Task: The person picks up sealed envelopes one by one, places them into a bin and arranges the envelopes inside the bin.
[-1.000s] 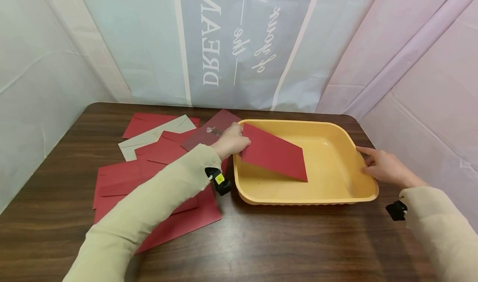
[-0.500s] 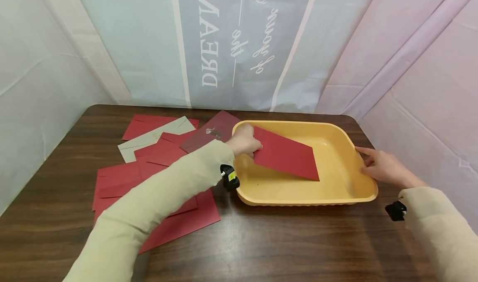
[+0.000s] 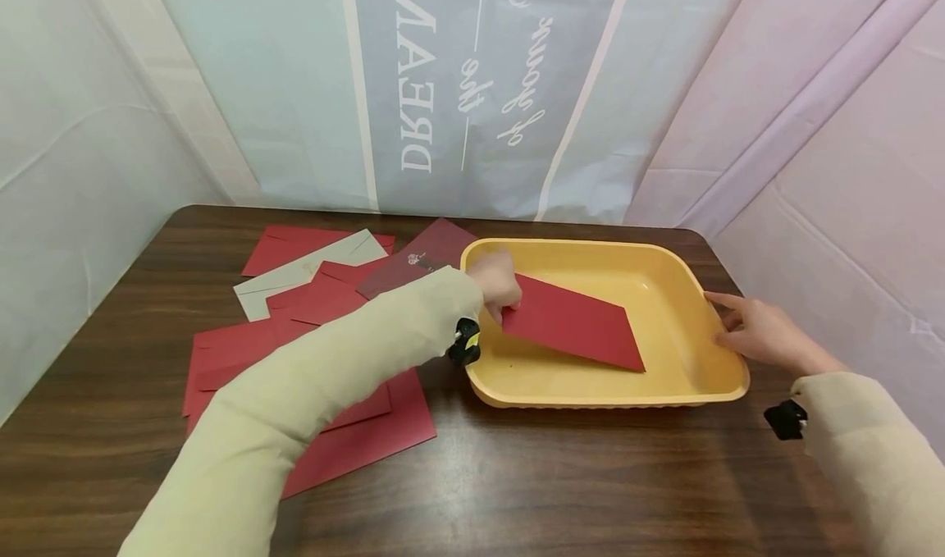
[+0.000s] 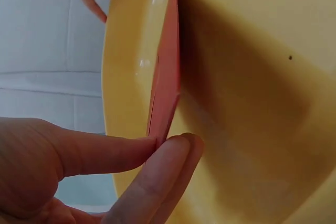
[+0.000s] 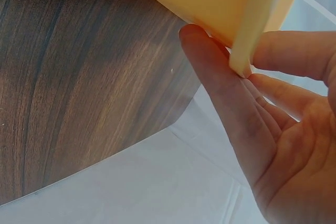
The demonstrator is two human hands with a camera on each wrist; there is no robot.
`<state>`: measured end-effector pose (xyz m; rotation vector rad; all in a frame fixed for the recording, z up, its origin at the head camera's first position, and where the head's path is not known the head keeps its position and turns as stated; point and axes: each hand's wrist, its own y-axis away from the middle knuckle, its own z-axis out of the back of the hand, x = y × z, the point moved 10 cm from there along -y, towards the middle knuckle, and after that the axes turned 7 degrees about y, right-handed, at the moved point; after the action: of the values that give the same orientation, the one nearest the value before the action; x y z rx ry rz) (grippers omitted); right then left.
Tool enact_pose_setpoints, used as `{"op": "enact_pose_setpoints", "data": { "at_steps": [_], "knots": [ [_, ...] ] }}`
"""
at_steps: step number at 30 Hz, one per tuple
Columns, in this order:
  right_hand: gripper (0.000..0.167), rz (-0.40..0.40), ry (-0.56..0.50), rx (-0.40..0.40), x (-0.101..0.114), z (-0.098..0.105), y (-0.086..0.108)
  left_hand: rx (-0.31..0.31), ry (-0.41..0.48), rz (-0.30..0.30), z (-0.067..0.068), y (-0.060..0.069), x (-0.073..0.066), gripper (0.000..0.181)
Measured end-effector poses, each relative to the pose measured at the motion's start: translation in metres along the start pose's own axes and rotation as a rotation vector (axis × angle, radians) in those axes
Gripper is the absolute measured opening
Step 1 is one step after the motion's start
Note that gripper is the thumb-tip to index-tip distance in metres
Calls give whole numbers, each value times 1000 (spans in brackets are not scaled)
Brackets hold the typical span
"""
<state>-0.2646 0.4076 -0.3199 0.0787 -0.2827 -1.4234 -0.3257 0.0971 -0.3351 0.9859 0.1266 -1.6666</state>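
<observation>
One flat red paper envelope (image 3: 576, 324), pinched by left hand (image 3: 498, 280); right hand (image 3: 764, 334) grips rectangular yellow plastic tray (image 3: 675, 327), presumably to steady it.

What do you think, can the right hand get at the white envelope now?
Probably not: the right hand grips one end of the tub, while the white envelope lies past the other, with the left hand and its red envelope in between.

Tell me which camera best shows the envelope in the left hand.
The head view: the red envelope shows most of one broad face there. The left wrist view shows it nearly edge-on, pinched by the left hand; the right wrist view misses it.
</observation>
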Motion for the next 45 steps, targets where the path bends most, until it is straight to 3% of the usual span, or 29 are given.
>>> {"op": "enact_pose_setpoints", "data": {
  "at_steps": [5,10,17,21,26,29,33,37,43,45],
  "knots": [
    [69,6,2,-7,0,1,1,1,28,31,-7,0,6,10],
    [68,10,1,-5,-1,0,2,41,15,88,-17,1,14,8],
    [69,-13,-14,7,-2,-2,4,127,-138,115,-22,-1,13,8],
    [70,-9,-15,3,-1,-1,4,166,-170,145,-22,0,11,17],
    [70,-11,-8,2,-1,0,3,230,-245,187,-21,11,7,22],
    [69,-7,-6,-1,-1,1,2,275,-321,163,-24,16,4,14],
    [69,1,-7,-6,0,1,1,241,-337,121,-26,9,5,8],
    [69,3,-3,-7,0,0,0,170,-238,137,-24,-1,14,17],
    [68,-3,1,-3,-1,-1,-1,158,-256,96,-25,-9,19,19],
    [68,0,4,-3,0,-2,0,152,-225,106,-23,-7,20,20]
  ]
}}
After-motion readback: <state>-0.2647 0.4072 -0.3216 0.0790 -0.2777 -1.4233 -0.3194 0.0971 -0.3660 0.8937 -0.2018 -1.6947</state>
